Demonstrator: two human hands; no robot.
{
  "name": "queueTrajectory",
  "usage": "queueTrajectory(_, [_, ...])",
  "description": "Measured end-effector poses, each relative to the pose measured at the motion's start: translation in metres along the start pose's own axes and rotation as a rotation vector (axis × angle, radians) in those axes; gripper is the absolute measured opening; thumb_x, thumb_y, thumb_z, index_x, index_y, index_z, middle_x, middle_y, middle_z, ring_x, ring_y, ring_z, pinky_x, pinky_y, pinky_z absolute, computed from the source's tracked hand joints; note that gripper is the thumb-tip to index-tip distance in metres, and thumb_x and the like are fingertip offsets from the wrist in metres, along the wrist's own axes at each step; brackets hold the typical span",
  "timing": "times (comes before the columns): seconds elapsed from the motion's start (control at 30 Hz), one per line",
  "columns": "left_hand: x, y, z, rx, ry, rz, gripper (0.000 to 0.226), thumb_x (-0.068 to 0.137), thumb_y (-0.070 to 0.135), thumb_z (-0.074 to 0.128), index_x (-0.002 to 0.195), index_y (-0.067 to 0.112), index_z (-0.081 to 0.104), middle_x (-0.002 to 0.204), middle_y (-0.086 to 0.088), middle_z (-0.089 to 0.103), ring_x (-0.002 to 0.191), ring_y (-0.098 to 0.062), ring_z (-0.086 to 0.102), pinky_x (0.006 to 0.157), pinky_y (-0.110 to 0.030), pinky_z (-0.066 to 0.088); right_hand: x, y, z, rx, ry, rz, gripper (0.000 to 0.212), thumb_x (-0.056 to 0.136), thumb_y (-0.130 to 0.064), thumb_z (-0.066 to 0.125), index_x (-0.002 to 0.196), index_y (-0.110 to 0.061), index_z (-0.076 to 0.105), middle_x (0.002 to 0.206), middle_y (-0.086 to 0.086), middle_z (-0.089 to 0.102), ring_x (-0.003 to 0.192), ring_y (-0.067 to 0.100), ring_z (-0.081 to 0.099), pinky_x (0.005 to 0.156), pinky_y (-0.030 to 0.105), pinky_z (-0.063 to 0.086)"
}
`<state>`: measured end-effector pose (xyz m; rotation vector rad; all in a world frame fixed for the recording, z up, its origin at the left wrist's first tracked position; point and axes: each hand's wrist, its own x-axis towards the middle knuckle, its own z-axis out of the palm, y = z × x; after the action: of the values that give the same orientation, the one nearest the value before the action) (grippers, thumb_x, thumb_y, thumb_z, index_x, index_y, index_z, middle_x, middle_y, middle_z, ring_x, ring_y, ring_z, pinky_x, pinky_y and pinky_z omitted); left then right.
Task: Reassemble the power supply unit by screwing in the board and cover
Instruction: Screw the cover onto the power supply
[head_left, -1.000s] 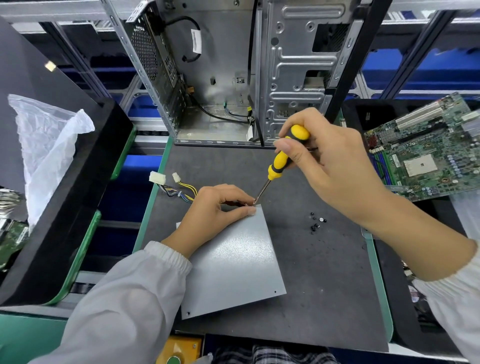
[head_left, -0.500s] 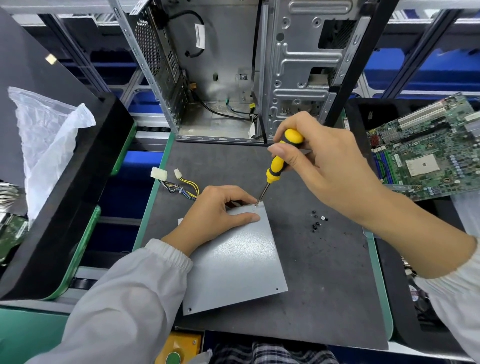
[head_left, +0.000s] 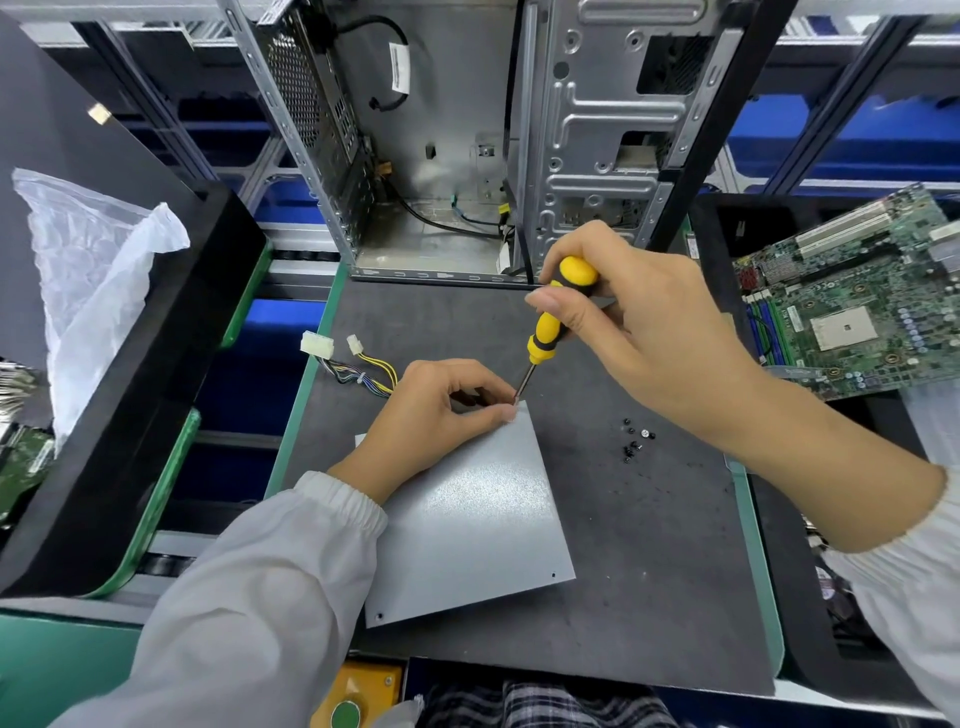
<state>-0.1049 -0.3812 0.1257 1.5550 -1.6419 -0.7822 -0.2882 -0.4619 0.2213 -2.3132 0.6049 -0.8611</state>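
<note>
Power supply cover, a flat grey metal plate, lies on the dark bench mat left of its middle, one corner toward the near edge. The left hand rests on the plate's far part, its fingers curled and its fingertips pinched together at the far right corner, right where the tool's tip lands; whatever they hold there is too small to make out. The right hand grips the yellow-and-black screwdriver, fingers and thumb wrapped round the handle, the shaft slanting down and to the left until its tip meets that same corner of the plate.

Behind the left hand, a bundle of coloured wires with two white connectors runs out toward the bench's left edge. To the right of the plate, apart from it, a small cluster of dark screws sits on the mat. At the far edge of the bench stands an open computer case, upright, with cables showing inside. Off the right edge, a green motherboard lies in a black tray. Off the left edge, another black tray holds a crumpled clear plastic bag. Both forearms wear pale sleeves.
</note>
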Motion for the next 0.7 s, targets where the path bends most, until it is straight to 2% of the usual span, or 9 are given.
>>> queueTrajectory(0.1, [0.002,0.001,0.003,-0.014,0.028,-0.025,0.006,0.078,0.012,0.081,0.079,0.01,0.076,0.08,0.0,0.072,0.077,-0.015,0.067,0.078,-0.038,0.054,0.007,-0.005,-0.003,-0.121,-0.017,-0.004,0.037,0.092,-0.042,0.055,0.082,-0.008,0.046,0.063,-0.007,0.046,0.06,0.013,0.053,0.054,0.024,0.041])
queueTrajectory(0.2, [0.003,0.001,0.006,-0.001,0.034,-0.024,0.006,0.079,0.013,0.081,0.077,0.011,0.075,0.078,0.002,0.07,0.075,-0.014,0.065,0.076,-0.035,0.053,0.023,-0.014,-0.007,-0.669,-0.077,0.006,0.061,0.082,-0.072,0.035,0.065,-0.014,0.032,0.053,-0.002,0.034,0.055,0.024,0.039,0.049,0.03,0.025])
queueTrajectory(0.27, [0.003,0.001,0.006,0.01,0.037,-0.014,0.006,0.08,0.013,0.08,0.078,0.009,0.076,0.078,0.001,0.07,0.074,-0.014,0.064,0.073,-0.031,0.052,0.038,-0.022,-0.011,-0.947,-0.198,0.02,0.067,0.076,-0.078,0.018,0.064,-0.015,0.037,0.059,0.0,0.039,0.058,0.027,0.046,0.049,0.029,0.021])
queueTrajectory(0.33, [0.003,0.001,0.006,0.012,0.048,-0.007,0.007,0.08,0.011,0.08,0.078,0.007,0.075,0.078,0.0,0.07,0.073,-0.014,0.064,0.072,-0.028,0.05,0.048,-0.025,-0.019,-0.888,-0.38,-0.044,0.058,0.084,-0.069,0.031,0.095,-0.015,0.051,0.089,0.003,0.046,0.074,0.031,0.055,0.054,0.034,0.033])
queueTrajectory(0.37, [0.003,0.001,0.006,0.006,0.051,-0.01,0.008,0.08,0.011,0.08,0.076,0.006,0.075,0.078,0.0,0.07,0.073,-0.015,0.064,0.071,-0.028,0.05,0.051,-0.028,-0.024,-0.755,-0.496,-0.05,0.043,0.089,-0.055,0.045,0.111,-0.018,0.047,0.102,0.004,0.043,0.082,0.032,0.056,0.061,0.039,0.041])
queueTrajectory(0.47, [0.002,0.0,0.006,-0.005,0.049,-0.025,0.008,0.08,0.01,0.08,0.076,0.005,0.074,0.078,-0.002,0.07,0.074,-0.018,0.065,0.071,-0.033,0.052,0.056,-0.04,-0.034,-0.571,-0.72,-0.108,0.015,0.092,-0.017,0.057,0.106,-0.02,0.052,0.105,-0.002,0.043,0.091,0.02,0.049,0.08,0.043,0.043])
queueTrajectory(0.53, [0.002,0.001,0.005,-0.008,0.04,-0.023,0.006,0.08,0.01,0.08,0.079,0.006,0.075,0.08,-0.002,0.071,0.077,-0.02,0.066,0.074,-0.038,0.053,0.06,-0.045,-0.031,-0.677,-0.729,-0.107,0.012,0.096,-0.026,0.053,0.102,-0.017,0.055,0.1,0.0,0.046,0.092,0.019,0.046,0.082,0.041,0.043])
queueTrajectory(0.6, [0.002,0.003,0.006,-0.022,0.054,-0.008,0.006,0.079,0.009,0.081,0.08,0.007,0.075,0.082,-0.001,0.071,0.078,-0.019,0.067,0.076,-0.039,0.054,0.063,-0.046,-0.023,-0.865,-0.682,-0.057,0.039,0.095,-0.048,0.043,0.092,-0.01,0.05,0.083,0.006,0.047,0.082,0.026,0.046,0.071,0.039,0.043])
queueTrajectory(0.7, [0.003,0.005,0.007,-0.024,0.119,0.011,0.012,0.076,0.011,0.083,0.073,0.007,0.073,0.076,0.001,0.069,0.074,-0.017,0.064,0.073,-0.039,0.052,0.063,-0.051,-0.016,-1.113,-0.512,-0.096,0.066,0.088,-0.066,0.025,0.066,-0.004,0.032,0.059,0.003,0.027,0.052,0.023,0.032,0.051,0.03,0.024])
